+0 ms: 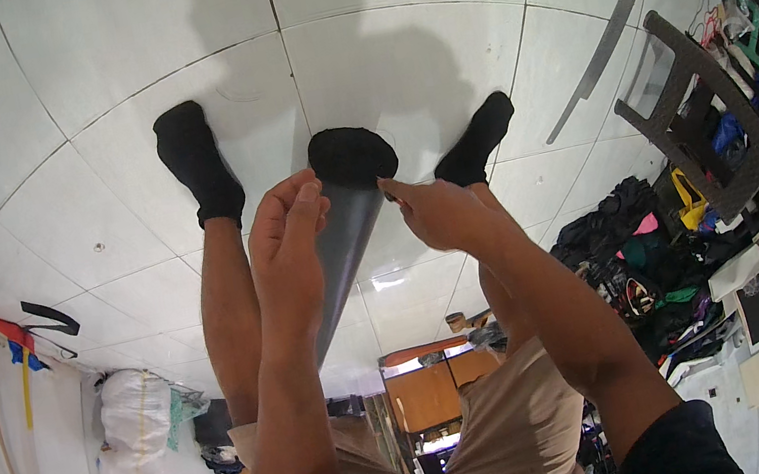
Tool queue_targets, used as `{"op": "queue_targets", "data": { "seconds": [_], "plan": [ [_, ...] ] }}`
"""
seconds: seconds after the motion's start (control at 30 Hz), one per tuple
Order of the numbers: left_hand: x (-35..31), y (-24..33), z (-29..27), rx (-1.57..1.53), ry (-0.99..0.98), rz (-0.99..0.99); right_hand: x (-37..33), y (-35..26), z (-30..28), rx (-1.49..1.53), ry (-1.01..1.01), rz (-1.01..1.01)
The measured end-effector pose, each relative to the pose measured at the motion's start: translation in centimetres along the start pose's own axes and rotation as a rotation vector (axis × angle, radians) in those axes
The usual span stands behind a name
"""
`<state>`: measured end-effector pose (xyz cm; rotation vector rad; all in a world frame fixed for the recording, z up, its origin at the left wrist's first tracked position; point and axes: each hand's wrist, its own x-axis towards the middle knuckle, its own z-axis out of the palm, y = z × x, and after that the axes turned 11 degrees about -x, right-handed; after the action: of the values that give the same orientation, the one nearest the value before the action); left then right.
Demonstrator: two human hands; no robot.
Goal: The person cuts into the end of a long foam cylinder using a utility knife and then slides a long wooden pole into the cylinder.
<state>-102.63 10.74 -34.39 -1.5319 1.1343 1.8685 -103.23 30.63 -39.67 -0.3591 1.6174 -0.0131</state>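
A dark grey tube (347, 243) stands between my legs and runs back toward my lap. Its upper end carries a round black cover (351, 152), which looks like cloth. At the left of this cover my left hand (287, 221) is closed, thumb pressed to its curled fingers; whatever it pinches is too small to see. On the other side my right hand (441, 213) is closed in a pinch at the cover's right lower rim. A small dark bit shows by its fingertips, but its kind cannot be made out.
Black socks cover my left foot (196, 163) and right foot (476, 139) on the white tiles. A long grey strip (620, 17) lies at upper right. Near it are a dark woven stool (752, 161) and a heap of clothes (625, 244). A white sack (134, 427) stands at lower left.
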Motion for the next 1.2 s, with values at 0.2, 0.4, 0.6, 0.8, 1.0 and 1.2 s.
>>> {"op": "queue_targets", "data": {
  "seconds": [0.2, 0.4, 0.6, 0.8, 1.0, 1.2],
  "plan": [
    [0.0, -1.0, -0.3, 0.036, 0.023, -0.025, -5.3, 1.5, -2.3, 0.244, 0.077, 0.025],
    [0.3, -4.4, -0.7, 0.206, 0.156, 0.013, -11.2, 3.7, -0.7, 1.023, 0.398, 0.368],
    [3.1, -13.3, 4.0, 1.015, 0.126, 0.425, -10.5, 4.5, 1.0, 1.415, 0.427, 0.248],
    [7.4, -14.3, 6.5, 1.466, 0.091, 0.266, -10.2, 6.2, 1.9, 1.896, 0.405, 0.071],
    [10.5, -11.7, 2.6, 1.513, -0.277, 0.221, -10.8, 8.2, 2.1, 1.980, 0.443, 0.120],
    [12.2, -6.9, -4.2, 1.411, -0.312, 0.258, -10.3, 8.1, 3.5, 1.893, 0.336, 0.224]
  ]
}}
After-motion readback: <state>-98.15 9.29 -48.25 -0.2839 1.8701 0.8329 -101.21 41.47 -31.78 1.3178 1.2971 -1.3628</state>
